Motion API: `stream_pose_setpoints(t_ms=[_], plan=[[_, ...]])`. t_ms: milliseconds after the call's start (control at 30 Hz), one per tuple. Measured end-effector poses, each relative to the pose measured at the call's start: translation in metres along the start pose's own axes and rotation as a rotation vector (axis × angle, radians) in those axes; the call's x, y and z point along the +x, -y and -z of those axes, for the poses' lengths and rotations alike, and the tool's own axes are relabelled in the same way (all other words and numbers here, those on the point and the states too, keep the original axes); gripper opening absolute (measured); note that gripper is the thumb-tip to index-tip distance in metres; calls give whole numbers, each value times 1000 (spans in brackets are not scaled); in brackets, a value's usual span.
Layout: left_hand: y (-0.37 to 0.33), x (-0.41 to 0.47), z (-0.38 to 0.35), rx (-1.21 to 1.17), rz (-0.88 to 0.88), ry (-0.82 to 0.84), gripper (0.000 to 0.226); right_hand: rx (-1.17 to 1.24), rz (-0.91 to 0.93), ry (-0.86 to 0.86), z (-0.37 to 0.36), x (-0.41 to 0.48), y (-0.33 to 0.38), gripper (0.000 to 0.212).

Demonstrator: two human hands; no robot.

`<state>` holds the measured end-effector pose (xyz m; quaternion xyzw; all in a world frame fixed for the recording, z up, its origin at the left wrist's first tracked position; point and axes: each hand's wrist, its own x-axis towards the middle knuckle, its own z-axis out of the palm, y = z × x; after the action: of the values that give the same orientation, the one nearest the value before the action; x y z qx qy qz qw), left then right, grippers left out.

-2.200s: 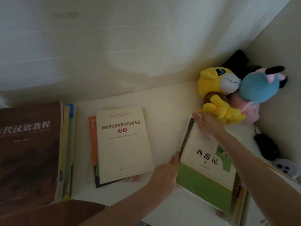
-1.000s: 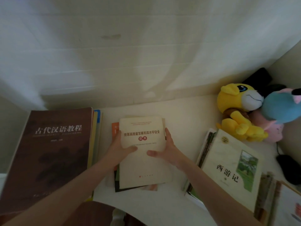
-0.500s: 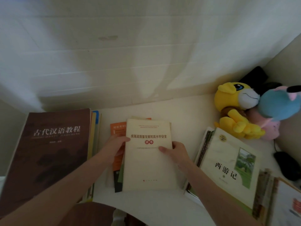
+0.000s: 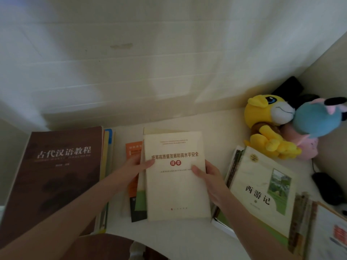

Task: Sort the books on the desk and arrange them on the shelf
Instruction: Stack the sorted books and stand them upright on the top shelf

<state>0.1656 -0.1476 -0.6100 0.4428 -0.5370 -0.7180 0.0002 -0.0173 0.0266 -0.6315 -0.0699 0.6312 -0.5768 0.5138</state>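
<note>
Between both hands (image 4: 132, 168) (image 4: 209, 176), cream book (image 4: 176, 186), long axis toward wall

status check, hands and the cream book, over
Thumbs on cover: left hand and right hand grip the cream book by its side edges. It overlaps the orange book beneath. Nothing lying on it; shelf not in view.

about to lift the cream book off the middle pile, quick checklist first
1. The left hand grips the cream book at its left edge: ok
2. The right hand grips its right edge: ok
3. No other book lies on its cover: ok
4. The orange book underneath is free of the grip: cannot tell
5. A shelf slot is ready: cannot tell, no shelf in view
</note>
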Motion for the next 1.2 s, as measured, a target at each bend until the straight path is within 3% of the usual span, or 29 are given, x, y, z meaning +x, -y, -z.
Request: stream_pose_setpoints(t_ms=[67, 167, 300, 467, 567, 700, 833, 1000, 1200], plan=[[-1, -4, 2, -84, -22, 51, 40, 30, 38, -13, -1, -3, 6, 29], [-4, -12, 7, -84, -146, 99, 70, 40, 87, -73, -2, -4, 13, 29], [-17, -18, 10, -45, -260, -46, 21, 32, 145, -132, -1, -5, 21, 24], [-21, -23, 40, -152, -259, -212, 19, 124, 120, -212, 21, -14, 32, 28], [-19, -22, 42, -166, -245, -224, 18, 148, 95, -232, 30, -19, 36, 34], [-22, -23, 36, -161, -269, -209, 17, 157, 90, -190, 26, -18, 47, 33], [-29, -26, 38, -151, -273, -184, 18, 193, 75, -98, 18, -18, 51, 49], [-26, -26, 28, -158, -220, -155, 25, 218, 66, -15, -1, -17, 45, 44], [-24, -34, 5, -81, -309, -166, 21, 205, 105, -30, -39, -8, 26, 34]])
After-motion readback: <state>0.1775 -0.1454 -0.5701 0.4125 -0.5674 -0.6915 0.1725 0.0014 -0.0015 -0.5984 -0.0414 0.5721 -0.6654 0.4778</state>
